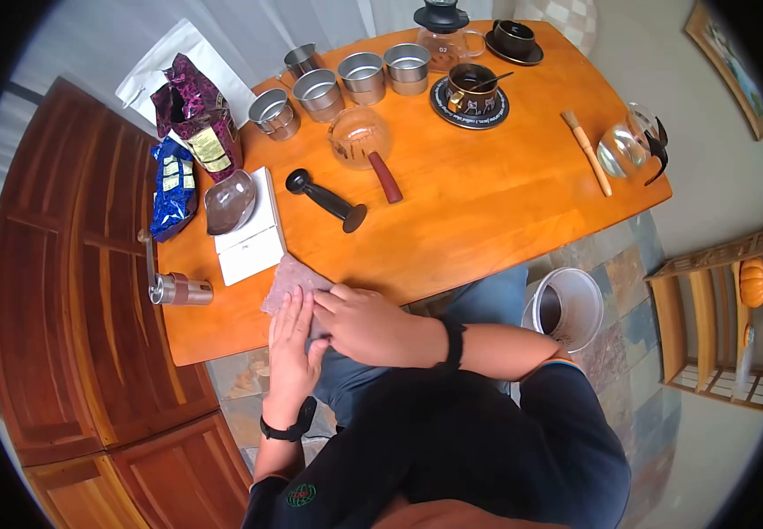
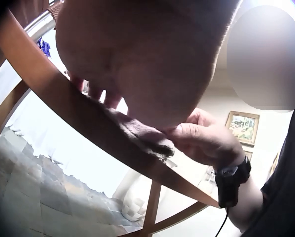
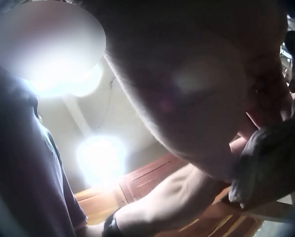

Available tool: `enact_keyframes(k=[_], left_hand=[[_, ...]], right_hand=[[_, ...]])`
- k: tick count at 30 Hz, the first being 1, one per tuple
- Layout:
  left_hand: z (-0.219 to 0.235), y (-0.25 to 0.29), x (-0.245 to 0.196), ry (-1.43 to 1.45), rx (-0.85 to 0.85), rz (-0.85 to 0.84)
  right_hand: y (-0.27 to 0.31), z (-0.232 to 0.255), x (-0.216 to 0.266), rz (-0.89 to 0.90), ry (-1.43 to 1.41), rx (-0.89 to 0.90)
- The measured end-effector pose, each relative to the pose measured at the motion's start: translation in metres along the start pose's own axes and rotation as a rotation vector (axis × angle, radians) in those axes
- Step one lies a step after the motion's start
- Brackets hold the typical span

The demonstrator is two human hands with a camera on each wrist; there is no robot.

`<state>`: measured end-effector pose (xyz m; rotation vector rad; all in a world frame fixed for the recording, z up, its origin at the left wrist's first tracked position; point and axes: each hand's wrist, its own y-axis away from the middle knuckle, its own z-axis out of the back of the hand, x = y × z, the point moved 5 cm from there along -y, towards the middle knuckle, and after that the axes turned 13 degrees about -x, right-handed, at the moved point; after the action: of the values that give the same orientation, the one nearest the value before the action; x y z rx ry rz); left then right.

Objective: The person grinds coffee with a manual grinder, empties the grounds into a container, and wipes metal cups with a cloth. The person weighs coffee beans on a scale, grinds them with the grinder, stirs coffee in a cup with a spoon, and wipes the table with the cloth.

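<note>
A pinkish-grey cloth (image 1: 291, 275) lies folded at the table's front edge, part of it hanging over. My left hand (image 1: 291, 348) rests on it with straight fingers side by side. From the other side, my right hand (image 1: 368, 326) reaches across and pinches the cloth beside the left fingers. In the left wrist view, the right thumb (image 2: 189, 131) bends at the bunched end of the cloth (image 2: 147, 138). The right wrist view has the drooping cloth (image 3: 266, 163) close to the right fingers, which are mostly in shadow.
A hand grinder (image 1: 183, 289) lies left of the cloth. Behind are a white flat pad (image 1: 249, 256) with a clear dish (image 1: 230, 203), a black double-ended tool (image 1: 324, 198) and a glass pot's red handle (image 1: 386, 178). Metal cups (image 1: 318, 93) stand farther back. A bin (image 1: 597, 309) is on the floor.
</note>
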<state>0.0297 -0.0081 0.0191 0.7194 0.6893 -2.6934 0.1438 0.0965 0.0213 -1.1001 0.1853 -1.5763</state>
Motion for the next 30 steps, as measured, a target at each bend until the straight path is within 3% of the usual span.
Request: enact_keyframes(k=[3,7,16,20,26,28,30], left_hand=[[0.002,0.003,-0.008,-0.251,0.113,-0.086],[0.013,0.004,-0.014,-0.356,0.1,-0.035],[0.059,0.043,0.049,-0.461,-0.221,0.22],[0.044,0.039,0.038,-0.398,-0.249,0.251],[-0.034,-0.01,-0.048,-0.132,0.064,-0.15],[-0.056,-0.023,-0.078,-0.036,0.185,-0.246],[-0.072,-0.034,-0.092,0.106,0.274,-0.255]], right_hand=[[0.001,0.028,-0.002,-0.039,-0.091,0.012],[0.005,0.065,-0.004,-0.057,-0.058,-0.049],[0.05,0.121,-0.031,-0.278,0.023,-0.152],[0.066,0.138,-0.036,-0.328,0.067,-0.231],[0.055,0.137,-0.021,-0.239,0.051,-0.199],[0.047,0.128,-0.014,-0.12,0.1,-0.091],[0.052,0.118,-0.018,-0.12,0.143,0.0]])
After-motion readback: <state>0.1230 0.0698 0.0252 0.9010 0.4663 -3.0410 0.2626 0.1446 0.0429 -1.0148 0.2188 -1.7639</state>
